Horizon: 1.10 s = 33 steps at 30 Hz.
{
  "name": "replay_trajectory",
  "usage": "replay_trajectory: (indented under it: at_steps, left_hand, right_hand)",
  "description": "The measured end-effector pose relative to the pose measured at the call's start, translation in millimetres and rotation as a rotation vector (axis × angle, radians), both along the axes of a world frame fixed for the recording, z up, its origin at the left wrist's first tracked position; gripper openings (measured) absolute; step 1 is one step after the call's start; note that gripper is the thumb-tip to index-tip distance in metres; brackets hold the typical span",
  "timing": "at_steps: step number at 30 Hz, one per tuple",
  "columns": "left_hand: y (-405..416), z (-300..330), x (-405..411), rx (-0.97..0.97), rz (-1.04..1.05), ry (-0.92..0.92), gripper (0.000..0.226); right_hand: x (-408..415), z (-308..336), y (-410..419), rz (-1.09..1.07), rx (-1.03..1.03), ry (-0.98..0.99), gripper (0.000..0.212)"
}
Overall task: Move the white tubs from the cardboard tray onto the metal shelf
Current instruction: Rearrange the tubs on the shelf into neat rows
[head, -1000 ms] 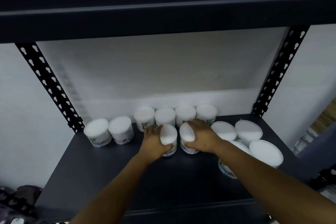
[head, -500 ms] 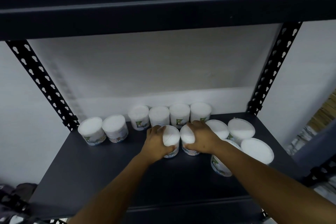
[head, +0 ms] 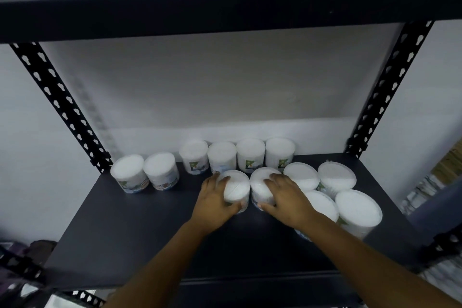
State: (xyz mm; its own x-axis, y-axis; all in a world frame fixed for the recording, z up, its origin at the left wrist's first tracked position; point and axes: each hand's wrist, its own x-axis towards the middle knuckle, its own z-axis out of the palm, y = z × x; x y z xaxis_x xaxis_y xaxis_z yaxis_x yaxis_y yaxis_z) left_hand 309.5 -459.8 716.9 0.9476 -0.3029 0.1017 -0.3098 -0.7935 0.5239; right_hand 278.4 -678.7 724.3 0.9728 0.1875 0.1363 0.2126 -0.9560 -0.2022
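Both tubs sit where they sat before; your left hand (head: 215, 201) still grasps one tub (head: 237, 187), your right hand (head: 287, 197) another (head: 261, 186), upright on the shelf (head: 140, 230).

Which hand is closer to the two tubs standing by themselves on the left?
Left. The left hand grips a tub just right of that lone pair of tubs; the right hand grips the next tub, farther right.
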Motion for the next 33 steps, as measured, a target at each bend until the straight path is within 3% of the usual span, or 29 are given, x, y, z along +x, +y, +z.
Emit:
replay_trajectory:
  at_steps: [3,7,20,24,33]
  left_hand:
    - [-0.6,-3.2,-2.3,0.024,0.0,-0.02,0.075]
    - [0.1,-1.2,-1.9,0.01,-0.009,-0.016,0.067]
    - [-2.6,4.4,-0.3,0.304,0.023,-0.232,0.07]
    - [-2.7,1.5,0.4,0.287,0.004,-0.191,0.058]
    - [-1.1,1.9,0.9,0.327,0.002,-0.169,0.062]
  right_hand:
    - [-1.7,1.5,0.8,-0.005,-0.001,0.0,0.055]
    - [-2.2,3.9,0.3,-0.009,0.049,-0.009,0.044]
    - [1.6,8.4,13.2,-0.049,-0.007,-0.003,0.051]
    - [3.9,8.7,16.8,-0.06,0.029,0.009,0.049]
    - [2.4,6.5,18.1,-0.088,0.022,-0.016,0.054]
